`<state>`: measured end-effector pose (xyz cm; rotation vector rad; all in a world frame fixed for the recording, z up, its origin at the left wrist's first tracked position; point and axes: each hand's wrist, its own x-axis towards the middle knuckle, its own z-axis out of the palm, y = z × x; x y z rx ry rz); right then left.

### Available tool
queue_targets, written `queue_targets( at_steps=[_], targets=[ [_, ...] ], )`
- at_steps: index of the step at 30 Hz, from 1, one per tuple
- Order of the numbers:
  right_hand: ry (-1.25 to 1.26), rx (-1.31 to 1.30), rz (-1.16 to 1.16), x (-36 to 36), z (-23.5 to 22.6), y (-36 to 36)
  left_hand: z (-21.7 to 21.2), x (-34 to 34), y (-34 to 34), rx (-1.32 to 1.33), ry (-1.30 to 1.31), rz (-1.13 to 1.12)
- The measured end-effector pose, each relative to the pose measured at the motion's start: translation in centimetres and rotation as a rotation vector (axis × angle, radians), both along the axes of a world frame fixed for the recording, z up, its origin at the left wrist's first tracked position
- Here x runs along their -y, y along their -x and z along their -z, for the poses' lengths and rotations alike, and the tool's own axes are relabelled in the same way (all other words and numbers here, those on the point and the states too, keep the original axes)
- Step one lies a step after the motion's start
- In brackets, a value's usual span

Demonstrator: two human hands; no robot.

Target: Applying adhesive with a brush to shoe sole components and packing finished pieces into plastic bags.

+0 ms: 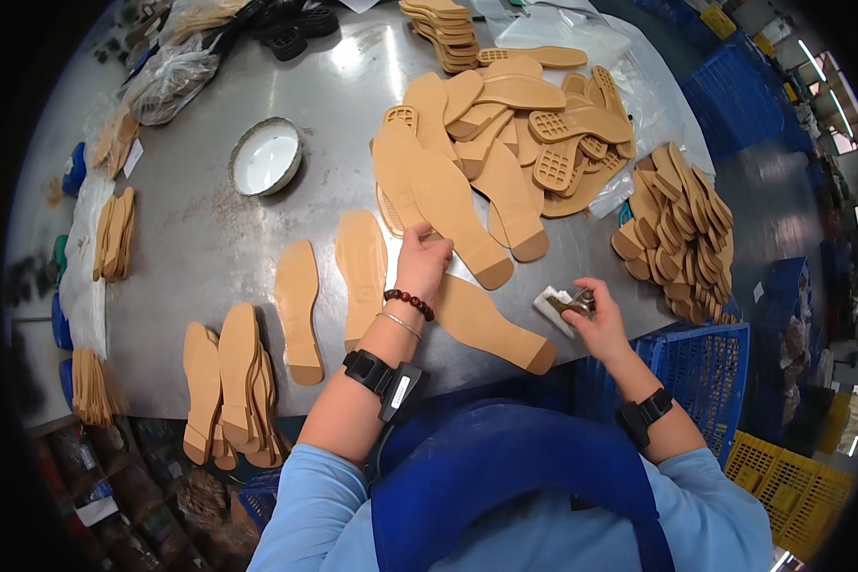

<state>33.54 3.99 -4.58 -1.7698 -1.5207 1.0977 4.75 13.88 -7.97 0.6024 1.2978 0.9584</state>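
Observation:
My left hand (pixel 423 255) is closed at the upper end of a tan shoe sole (pixel 481 324), which slants toward the table's near edge. Its fingertips are partly hidden where they meet the sole, beside the pile. In my right hand (pixel 601 319) is a metal clip with a white pad (pixel 552 307), held just to the right of that sole. A large heap of tan soles (pixel 520 124) lies beyond my left hand, some face down with a grid pattern showing. Left of my wrist, two single soles (pixel 360 272) (pixel 299 305) lie flat and apart.
A white bowl (pixel 267 158) stands on the metal table (pixel 195 205). Stacked soles (pixel 243 381) overhang the near left edge; another stack (pixel 679 234) sits at the right edge. Blue (pixel 701 377) and yellow crates (pixel 791 491) stand below right. Plastic bags (pixel 170 84) lie far left.

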Motion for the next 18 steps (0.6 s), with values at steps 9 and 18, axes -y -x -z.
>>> queue_targets(
  at_steps=[9, 18],
  targets=[
    [-0.343, 0.275, -0.524, 1.3, 0.9, 1.0, -0.6, -1.5, -5.4, -0.086, 0.021, -0.300],
    [-0.435, 0.220, -0.503, 0.2, 0.6, -0.9, -3.5, 1.5, 6.4, 0.665, -0.075, -0.305]
  ],
)
